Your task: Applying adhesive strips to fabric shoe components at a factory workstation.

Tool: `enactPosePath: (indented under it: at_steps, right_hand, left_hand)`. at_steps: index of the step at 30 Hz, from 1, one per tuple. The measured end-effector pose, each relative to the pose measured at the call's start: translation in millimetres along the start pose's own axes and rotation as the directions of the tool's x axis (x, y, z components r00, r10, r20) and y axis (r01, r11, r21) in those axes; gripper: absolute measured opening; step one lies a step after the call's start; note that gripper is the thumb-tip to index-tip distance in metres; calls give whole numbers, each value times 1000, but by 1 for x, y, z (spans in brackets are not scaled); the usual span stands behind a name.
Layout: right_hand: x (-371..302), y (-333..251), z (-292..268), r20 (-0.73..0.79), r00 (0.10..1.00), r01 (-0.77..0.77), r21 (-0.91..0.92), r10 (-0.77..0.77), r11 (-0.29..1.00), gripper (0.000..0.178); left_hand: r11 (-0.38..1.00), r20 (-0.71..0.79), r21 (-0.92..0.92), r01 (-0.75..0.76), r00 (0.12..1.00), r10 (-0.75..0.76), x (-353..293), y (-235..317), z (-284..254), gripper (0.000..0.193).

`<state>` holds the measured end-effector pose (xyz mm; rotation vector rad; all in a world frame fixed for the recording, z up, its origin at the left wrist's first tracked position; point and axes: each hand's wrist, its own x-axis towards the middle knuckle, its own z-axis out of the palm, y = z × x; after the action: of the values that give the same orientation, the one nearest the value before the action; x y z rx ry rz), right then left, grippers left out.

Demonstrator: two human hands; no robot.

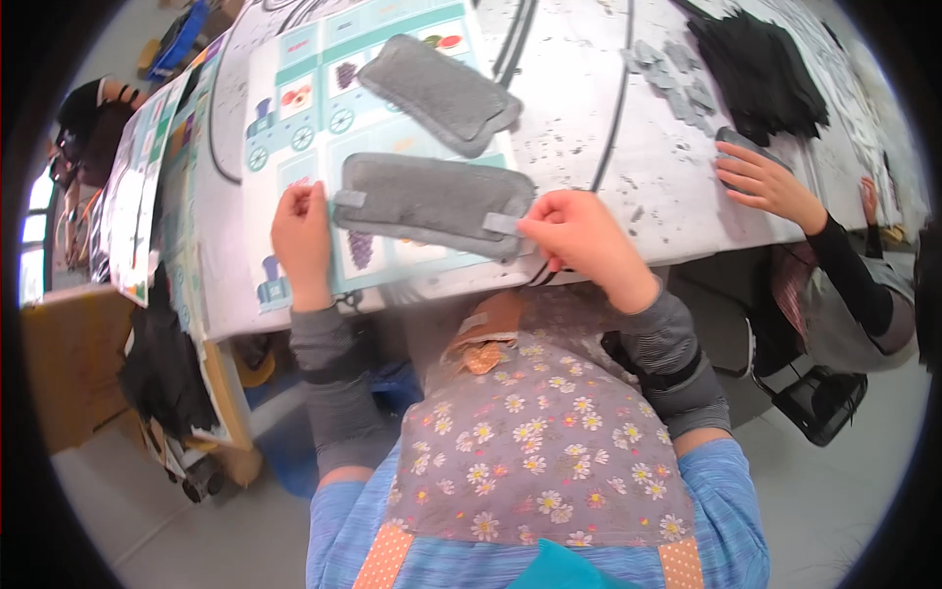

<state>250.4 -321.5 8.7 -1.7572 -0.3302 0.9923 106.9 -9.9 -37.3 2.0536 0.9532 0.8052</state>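
A grey plush pad (432, 201), oblong with stitched edges, lies flat in front of me on a printed sheet. It has a pale grey fabric tab (350, 199) near its left end and another fabric tab (502, 224) at its right end. My right hand (589, 240) pinches the right tab between thumb and fingertips. Just left of the pad, my left hand (301, 240) is closed with its fingertips together, apart from the left tab; what it pinches, if anything, is too small to make out. A second grey pad (437, 93) rests at an angle farther back.
The printed sheet (294, 147) with fruit and train pictures covers part of the white table (569, 118). Pale grey tabs (672, 83) and a black fabric pile (760, 74) lie at the right. A co-worker's hand (765, 182) touches a grey piece there. Black cords cross the tabletop.
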Motion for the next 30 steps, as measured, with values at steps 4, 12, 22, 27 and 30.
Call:
enactPosePath:
  at_steps: [4, 12, 22, 27, 30]
  right_hand:
    - [2, 5, 11, 9, 994, 107, -7, -107, 994, 18]
    - [-34, -25, -10, 97, 992, 74, 6, -75, 997, 17]
    - [-38, 18, -67, -277, 931, 192, -185, -238, 964, 14]
    - [-26, 34, -52, -352, 896, 306, 51, -269, 951, 16]
    - [-29, 29, -55, -388, 883, 288, 1, -265, 958, 21]
  left_hand:
    - [996, -11, 42, -84, 996, 85, 1, -7, -6, 21]
    - [999, 3, 39, 2, 1000, -2, 0, 0, -8, 24]
    - [994, 23, 111, -3, 1000, 1, 1, -3, -7, 24]
    - [993, 21, 122, 7, 1000, -9, 2, -1, -6, 24]
    - [994, 25, 107, -13, 1000, 10, 4, -6, -6, 24]
